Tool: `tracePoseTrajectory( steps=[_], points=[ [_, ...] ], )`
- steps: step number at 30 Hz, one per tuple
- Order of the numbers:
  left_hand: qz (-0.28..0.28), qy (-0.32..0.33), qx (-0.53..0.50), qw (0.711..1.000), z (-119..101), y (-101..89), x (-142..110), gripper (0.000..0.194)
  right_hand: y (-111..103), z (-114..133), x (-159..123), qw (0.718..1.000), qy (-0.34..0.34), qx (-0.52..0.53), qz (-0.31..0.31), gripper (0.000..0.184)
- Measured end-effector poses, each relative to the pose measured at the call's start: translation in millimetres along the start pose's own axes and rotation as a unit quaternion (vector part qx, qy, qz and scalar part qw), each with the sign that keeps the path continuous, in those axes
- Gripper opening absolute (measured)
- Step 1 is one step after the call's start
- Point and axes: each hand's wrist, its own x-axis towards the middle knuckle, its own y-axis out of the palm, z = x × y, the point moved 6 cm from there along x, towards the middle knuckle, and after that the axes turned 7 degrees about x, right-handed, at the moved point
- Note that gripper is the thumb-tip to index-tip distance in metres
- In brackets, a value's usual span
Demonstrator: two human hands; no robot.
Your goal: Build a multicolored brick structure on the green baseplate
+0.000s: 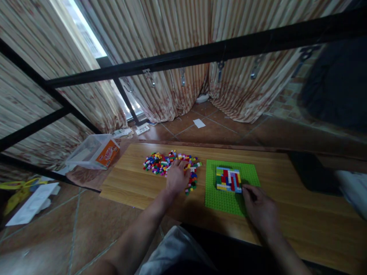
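My left hand [177, 177] reaches over a loose pile of small coloured building bricks [156, 162], its fingers stretched out and touching the bricks, the tips partly lost among them. To the right lies a green baseplate [212, 196]. On it sits a block-shaped build of bricks [228, 179] in red, white, blue and yellow. My right hand [260, 208] is at the build's near right corner, thumb and index finger pinched together there. Whether a small brick is between those fingertips is hidden.
The wooden table [129, 187] carries the bricks and plate. A dark flat object [311, 172] lies on its right part. Beyond the left end stands a clear plastic box [90, 152] with an orange label. A black metal bar [177, 61] crosses in front of the curtains.
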Motion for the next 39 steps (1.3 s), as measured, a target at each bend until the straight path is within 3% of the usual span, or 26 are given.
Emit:
tracePoseTrajectory(
  steps=[4,12,18,24,29,39],
  points=[
    [0.035,0.015,0.074,0.997,-13.4,9.5,9.6,0.018,0.5,-0.4,-0.5,1.000,-0.003,-0.003,-0.004,0.037],
    [0.071,-0.017,0.096,0.993,-8.8,15.2,12.1,0.023,2.5,-2.0,-1.0,1.000,-0.006,-0.012,0.000,0.035],
    [0.031,-0.039,-0.065,0.997,-25.3,0.7,-8.4,0.025,1.4,2.4,-0.3,1.000,0.003,0.007,-0.007,0.031],
    [0.081,-0.012,-0.257,0.963,-63.6,24.0,-18.1,0.021,2.0,5.3,0.5,1.000,0.011,-0.004,-0.011,0.030],
    [0.085,0.008,-0.269,0.959,-79.5,37.2,-6.7,0.022,0.5,9.3,1.5,1.000,0.014,0.005,-0.014,0.029],
    [0.071,0.035,-0.252,0.964,-91.3,41.3,-0.1,0.025,2.7,5.5,0.8,1.000,0.013,0.008,-0.009,0.028]
  ],
)
